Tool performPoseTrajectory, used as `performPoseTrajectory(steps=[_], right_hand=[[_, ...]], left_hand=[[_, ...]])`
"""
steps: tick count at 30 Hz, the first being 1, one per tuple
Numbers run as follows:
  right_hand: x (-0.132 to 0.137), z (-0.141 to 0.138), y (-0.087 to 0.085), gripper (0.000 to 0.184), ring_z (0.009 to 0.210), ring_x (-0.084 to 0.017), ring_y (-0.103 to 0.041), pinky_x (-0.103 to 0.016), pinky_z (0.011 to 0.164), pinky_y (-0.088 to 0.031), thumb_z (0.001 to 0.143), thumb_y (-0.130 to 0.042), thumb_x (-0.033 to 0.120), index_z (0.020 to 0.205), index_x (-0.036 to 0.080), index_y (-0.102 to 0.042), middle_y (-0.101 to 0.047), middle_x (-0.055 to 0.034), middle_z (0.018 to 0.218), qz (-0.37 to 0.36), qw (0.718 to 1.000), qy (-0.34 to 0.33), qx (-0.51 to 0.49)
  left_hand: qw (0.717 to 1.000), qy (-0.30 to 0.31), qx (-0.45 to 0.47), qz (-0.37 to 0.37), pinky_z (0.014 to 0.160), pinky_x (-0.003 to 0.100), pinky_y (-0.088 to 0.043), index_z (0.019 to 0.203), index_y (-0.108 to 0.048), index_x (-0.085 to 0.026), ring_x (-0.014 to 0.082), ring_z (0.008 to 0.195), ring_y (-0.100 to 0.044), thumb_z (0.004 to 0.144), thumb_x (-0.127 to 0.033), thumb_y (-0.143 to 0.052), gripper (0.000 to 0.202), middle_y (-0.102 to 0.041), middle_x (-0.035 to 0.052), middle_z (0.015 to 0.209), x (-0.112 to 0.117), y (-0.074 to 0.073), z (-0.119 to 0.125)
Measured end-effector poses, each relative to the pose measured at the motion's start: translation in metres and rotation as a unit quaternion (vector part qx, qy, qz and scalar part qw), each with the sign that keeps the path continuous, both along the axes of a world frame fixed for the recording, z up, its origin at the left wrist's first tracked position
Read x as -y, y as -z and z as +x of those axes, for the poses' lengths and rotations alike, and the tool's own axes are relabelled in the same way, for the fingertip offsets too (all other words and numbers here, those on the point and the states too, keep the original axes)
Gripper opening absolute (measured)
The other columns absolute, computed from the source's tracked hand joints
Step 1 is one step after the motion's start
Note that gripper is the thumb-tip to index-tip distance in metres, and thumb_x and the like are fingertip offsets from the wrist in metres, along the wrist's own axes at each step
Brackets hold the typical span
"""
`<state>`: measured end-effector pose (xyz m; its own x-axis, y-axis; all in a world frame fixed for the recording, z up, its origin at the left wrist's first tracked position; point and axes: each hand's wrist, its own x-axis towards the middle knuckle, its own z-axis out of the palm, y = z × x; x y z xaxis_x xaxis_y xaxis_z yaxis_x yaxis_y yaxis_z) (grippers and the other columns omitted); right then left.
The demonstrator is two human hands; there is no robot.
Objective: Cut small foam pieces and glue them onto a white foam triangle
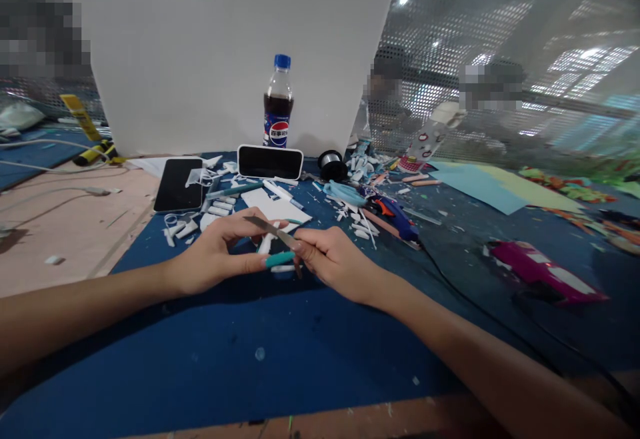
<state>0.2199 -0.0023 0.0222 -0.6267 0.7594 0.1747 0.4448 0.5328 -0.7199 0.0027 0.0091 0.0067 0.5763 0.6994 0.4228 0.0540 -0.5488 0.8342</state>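
My left hand [213, 256] is closed on a small teal strip [280, 259], with the thumb pressed along its near end. A white piece [268, 240] shows between its thumb and fingers. In my right hand [334, 262] a knife [263, 224] is gripped near its handle, its thin blade pointing up and left across the fingers of the left hand. Both hands are close together above the blue mat [240, 352]. Whether the blade touches the teal strip, I cannot tell. Behind the hands lies white card [273, 204], partly covered by them.
A phone [270, 162] leans before a cola bottle [279, 106]; a dark tablet-like device [179, 186] lies left. White offcuts [220, 207] are scattered around. To the right are a blue glue gun [400, 219] with a black cord, a magenta object [545, 271] and coloured paper [483, 186].
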Motion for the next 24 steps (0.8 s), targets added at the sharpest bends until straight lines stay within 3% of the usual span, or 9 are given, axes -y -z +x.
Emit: performPoseTrajectory(steps=[3,5,10,16,20,24], right_hand=[[0.001,0.0,-0.001,0.035,0.045,-0.007,-0.038,-0.022,0.05,-0.03,0.097,-0.039,0.032,0.069,0.016,-0.053,-0.042,0.0053,0.05,0.009,1.0,-0.008,0.009],[0.001,0.001,-0.001,0.035,0.045,-0.007,-0.039,-0.022,0.05,-0.03,0.096,-0.039,0.033,0.07,0.016,-0.054,-0.043,0.0049,0.051,0.014,1.0,-0.009,0.005],[0.001,0.003,0.001,0.042,0.04,-0.007,-0.038,-0.022,0.046,-0.031,0.097,-0.037,0.042,0.068,0.016,-0.053,-0.041,0.006,0.045,-0.018,0.997,0.025,-0.073],[0.0,0.001,0.0,0.044,0.029,-0.006,-0.031,-0.02,0.035,-0.026,0.096,-0.034,0.051,0.072,0.018,-0.051,-0.035,0.0095,0.036,-0.119,0.972,0.087,-0.185],[0.001,-0.001,-0.003,0.043,0.028,-0.005,-0.031,-0.02,0.034,-0.027,0.097,-0.034,0.049,0.071,0.018,-0.05,-0.036,0.0094,0.036,-0.142,0.963,0.102,-0.207],[0.002,-0.002,-0.003,0.041,0.029,-0.004,-0.031,-0.019,0.034,-0.027,0.097,-0.035,0.046,0.072,0.018,-0.051,-0.036,0.0097,0.036,-0.148,0.962,0.097,-0.208]], left_hand=[[0.999,0.001,0.036,-0.018,0.11,0.044,-0.033,0.098,-0.073,-0.028,0.0145,0.087,-0.055,0.081,-0.023,-0.068,0.019,-0.052,-0.0012,0.083,-0.001,0.002,-0.001],[0.999,0.003,0.037,-0.023,0.109,0.043,-0.034,0.099,-0.073,-0.029,0.015,0.089,-0.056,0.08,-0.023,-0.069,0.02,-0.052,-0.0011,0.083,-0.001,0.003,-0.002],[0.999,-0.003,0.015,-0.04,0.089,0.038,-0.046,0.113,-0.067,-0.031,0.0214,0.098,-0.056,0.081,-0.03,-0.068,0.032,-0.062,0.0046,0.1,0.001,0.004,-0.003],[0.975,0.022,0.098,-0.2,0.092,0.037,-0.045,0.108,-0.071,-0.026,0.0248,0.108,-0.058,0.08,-0.044,-0.068,0.033,-0.066,0.0074,0.118,-0.005,0.01,-0.004],[0.945,0.022,0.152,-0.289,0.084,0.038,-0.048,0.097,-0.075,-0.024,0.0253,0.099,-0.061,0.078,-0.054,-0.066,0.036,-0.067,0.0087,0.117,-0.011,0.015,-0.004],[0.931,0.031,0.167,-0.323,0.088,0.038,-0.045,0.099,-0.075,-0.026,0.0234,0.095,-0.06,0.078,-0.054,-0.065,0.037,-0.071,0.0075,0.104,-0.013,0.014,-0.004]])
